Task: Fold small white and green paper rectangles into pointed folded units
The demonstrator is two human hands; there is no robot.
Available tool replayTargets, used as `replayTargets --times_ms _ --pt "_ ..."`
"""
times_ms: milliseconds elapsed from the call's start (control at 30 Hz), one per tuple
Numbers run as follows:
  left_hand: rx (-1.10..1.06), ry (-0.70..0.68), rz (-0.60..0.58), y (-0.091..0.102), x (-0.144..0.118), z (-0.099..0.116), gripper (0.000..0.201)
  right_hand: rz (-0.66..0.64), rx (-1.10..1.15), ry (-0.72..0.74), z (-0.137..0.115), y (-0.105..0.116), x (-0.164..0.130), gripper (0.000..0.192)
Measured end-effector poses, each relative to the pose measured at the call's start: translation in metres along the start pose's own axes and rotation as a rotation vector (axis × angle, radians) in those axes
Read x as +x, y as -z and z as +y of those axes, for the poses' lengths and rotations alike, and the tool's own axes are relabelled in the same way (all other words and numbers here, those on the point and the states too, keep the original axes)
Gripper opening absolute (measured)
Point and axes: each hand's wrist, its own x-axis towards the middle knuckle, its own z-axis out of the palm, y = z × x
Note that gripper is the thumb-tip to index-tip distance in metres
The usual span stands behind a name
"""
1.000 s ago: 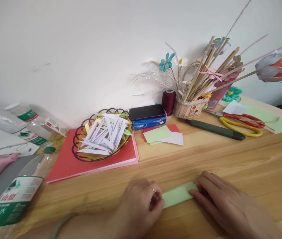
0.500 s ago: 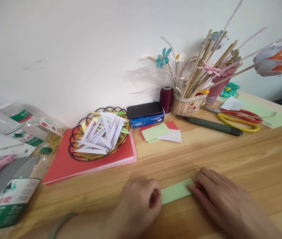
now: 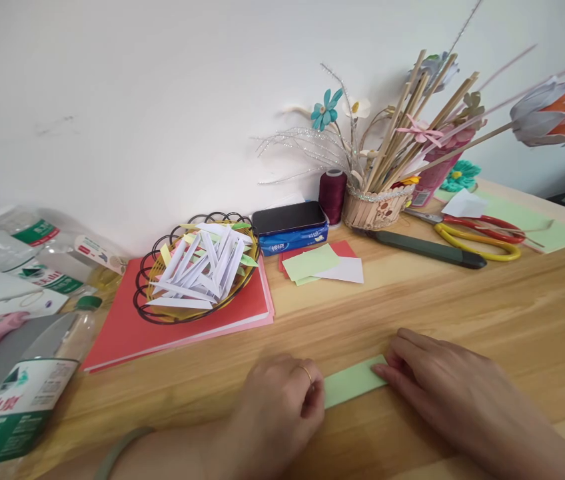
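A narrow light green paper strip (image 3: 355, 382) lies on the wooden table between my two hands. My left hand (image 3: 282, 400), with a ring on one finger, is curled closed around the strip's left end and hides it. At the right end, my right hand (image 3: 432, 380) pinches the strip's corner, the thumb resting on it. The other fingers of that hand bend over the table.
Beyond stands a black-rimmed basket (image 3: 140, 313) of folded paper pieces on red paper (image 3: 117, 333). Loose paper cards (image 3: 311, 262), a cutter knife (image 3: 427, 248), scissors (image 3: 482, 243) and a stick-filled pot (image 3: 377, 208) line the back. Plastic bottles (image 3: 27, 393) lie at left.
The view has shifted very slightly. Both hands stay at the ends of the green strip, with the right hand moved a touch.
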Motion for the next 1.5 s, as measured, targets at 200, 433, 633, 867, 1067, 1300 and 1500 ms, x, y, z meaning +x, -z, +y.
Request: replayTargets --times_ms 200,433,633,867,1067,1300,1500 --pt "0.198 -0.189 -0.009 0.003 0.0 0.001 0.027 -0.034 0.007 -0.044 0.002 0.001 0.0 0.024" --pt "0.294 -0.231 0.004 -0.003 -0.002 0.001 0.02 0.047 0.087 -0.016 0.005 -0.002 -0.004 0.022" --pt "0.337 -0.255 0.002 -0.005 -0.002 0.0 0.018 0.209 0.098 0.006 0.0 -0.002 -0.014 0.025" --pt "0.389 -0.29 -0.085 0.0 0.0 0.002 0.023 0.276 0.082 0.391 -0.03 -0.004 -0.033 0.043" --pt "0.595 -0.408 -0.138 0.005 -0.007 0.007 0.042 0.229 -0.034 0.443 -0.035 -0.006 -0.034 0.058" --pt "0.881 -0.441 -0.107 0.003 -0.036 0.006 0.043 0.235 -0.018 0.415 -0.032 -0.008 -0.038 0.051" --pt "0.854 -0.496 0.141 0.01 -0.031 0.009 0.022 0.251 -0.07 0.428 -0.034 -0.006 -0.037 0.049"
